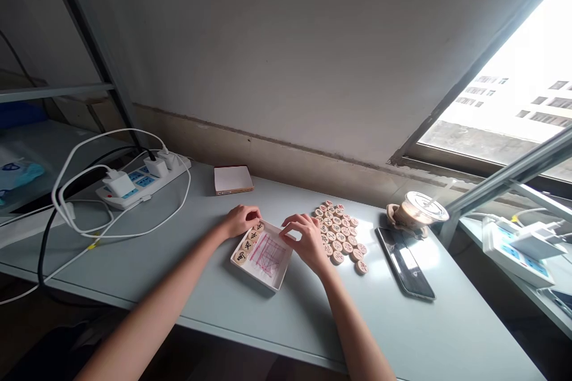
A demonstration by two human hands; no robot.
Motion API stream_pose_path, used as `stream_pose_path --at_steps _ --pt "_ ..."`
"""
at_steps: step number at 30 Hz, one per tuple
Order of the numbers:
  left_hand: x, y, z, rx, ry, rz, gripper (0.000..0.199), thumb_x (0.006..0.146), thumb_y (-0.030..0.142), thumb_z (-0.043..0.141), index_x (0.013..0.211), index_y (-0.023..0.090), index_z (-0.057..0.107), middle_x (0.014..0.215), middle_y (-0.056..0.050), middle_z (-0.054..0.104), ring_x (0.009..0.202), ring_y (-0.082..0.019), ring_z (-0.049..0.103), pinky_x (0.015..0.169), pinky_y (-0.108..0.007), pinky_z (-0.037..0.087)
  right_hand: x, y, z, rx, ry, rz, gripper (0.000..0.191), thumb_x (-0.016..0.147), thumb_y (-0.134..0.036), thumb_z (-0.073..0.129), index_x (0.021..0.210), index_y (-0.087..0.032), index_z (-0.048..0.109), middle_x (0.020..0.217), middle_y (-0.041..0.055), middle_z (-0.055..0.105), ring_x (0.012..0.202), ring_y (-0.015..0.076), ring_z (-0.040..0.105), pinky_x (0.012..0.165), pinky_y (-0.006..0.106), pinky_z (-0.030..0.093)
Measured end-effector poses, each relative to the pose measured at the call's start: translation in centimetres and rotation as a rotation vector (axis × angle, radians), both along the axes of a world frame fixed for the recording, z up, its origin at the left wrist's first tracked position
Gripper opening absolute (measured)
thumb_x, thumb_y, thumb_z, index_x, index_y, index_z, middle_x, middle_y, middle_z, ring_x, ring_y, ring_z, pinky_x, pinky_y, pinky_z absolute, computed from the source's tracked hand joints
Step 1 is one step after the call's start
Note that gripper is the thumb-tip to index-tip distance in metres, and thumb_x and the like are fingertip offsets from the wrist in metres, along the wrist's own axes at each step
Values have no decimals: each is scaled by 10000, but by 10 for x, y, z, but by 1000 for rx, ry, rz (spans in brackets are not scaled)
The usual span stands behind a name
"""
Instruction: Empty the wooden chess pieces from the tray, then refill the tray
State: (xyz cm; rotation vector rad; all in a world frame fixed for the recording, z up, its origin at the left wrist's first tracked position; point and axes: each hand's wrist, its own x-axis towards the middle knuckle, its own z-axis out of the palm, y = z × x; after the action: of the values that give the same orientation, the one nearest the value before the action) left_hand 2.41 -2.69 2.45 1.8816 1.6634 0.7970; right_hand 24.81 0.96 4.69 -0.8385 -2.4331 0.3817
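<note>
A shallow white box point(277, 277) with pink scribbled lines on its bottom lies tilted on the desk. Several round wooden pieces point(247, 245) with black characters form a row along its left side. My left hand point(242, 220) is at the box's upper left corner, its fingers curled near the top piece; what they hold, if anything, is hidden. Over the right rim is my right hand point(304, 237), thumb and forefinger curved with a gap between them and nothing visible there. Beside it, several more round pieces point(340, 237) lie close together on the desk.
A box lid point(233, 179) lies near the wall. On the left, a power strip point(147, 181) has chargers and looping white cables point(120, 235). At the right are a phone point(406, 263) and a lidded cup point(422, 209) in a brown holder.
</note>
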Motion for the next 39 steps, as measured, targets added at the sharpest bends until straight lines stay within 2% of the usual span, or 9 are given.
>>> stream_pose_path --at_steps 7,12,16,19,23,28,34,36,39 --pt "1 -2 5 -45 -126 -122 237 779 300 488 829 187 691 853 -14 687 790 -160 588 708 -217 402 -5 -5 -1 -84 9 127 34 761 -226 638 733 -226 619 851 -15 642 786 144 535 829 339 315" --pt "8 -3 7 -62 -188 -176 241 782 272 480 823 171 695 855 -26 693 794 -160 596 720 -218 415 -7 -6 -4 -91 8 133 71 783 -199 601 720 -221 624 869 3 628 817 155 533 803 334 364" --pt "8 -3 6 -58 -181 -170 232 779 268 488 806 168 695 826 -26 690 781 -159 592 728 -223 412 -11 -13 -3 -44 -27 105 98 805 -211 577 846 -264 648 1091 20 574 1014 196 478 851 359 394" --pt "8 -3 8 -66 -183 -155 224 773 257 487 782 156 687 791 -27 682 769 -160 585 724 -227 410 -17 -19 0 41 -147 113 251 795 -238 593 1035 -310 616 1289 17 465 1138 246 398 896 418 382" --pt "8 -3 8 -58 -168 -149 236 784 263 469 748 149 674 766 -26 671 755 -159 573 718 -232 407 -20 -21 -1 65 -238 128 333 796 -248 590 1122 -308 564 1353 21 403 1200 258 343 922 426 379" --pt "7 -2 3 -63 -182 -151 223 773 299 510 805 157 679 811 -29 679 780 -168 584 716 -238 418 -19 -20 -6 52 -226 82 247 784 -263 604 1028 -276 572 1262 51 457 1167 239 373 915 405 389" --pt "6 -2 4 -68 -187 -181 233 762 331 542 830 163 688 837 -45 684 800 -178 594 737 -258 434 -14 -15 -2 -11 -100 56 250 724 -301 664 962 -295 588 1191 25 487 1129 233 395 925 412 356" --pt "6 -2 4 -72 -176 -185 240 762 334 540 837 161 689 841 -50 683 795 -178 593 728 -260 435 -7 -7 0 -17 -70 4 225 738 -345 646 952 -299 593 1170 25 494 1116 233 405 915 414 353" --pt "5 -3 3 -94 -157 -174 249 764 329 526 844 158 688 828 -52 676 770 -174 590 692 -255 433 10 8 -1 25 -88 -157 191 799 -389 561 955 -282 587 1147 43 498 1102 239 415 907 434 335"
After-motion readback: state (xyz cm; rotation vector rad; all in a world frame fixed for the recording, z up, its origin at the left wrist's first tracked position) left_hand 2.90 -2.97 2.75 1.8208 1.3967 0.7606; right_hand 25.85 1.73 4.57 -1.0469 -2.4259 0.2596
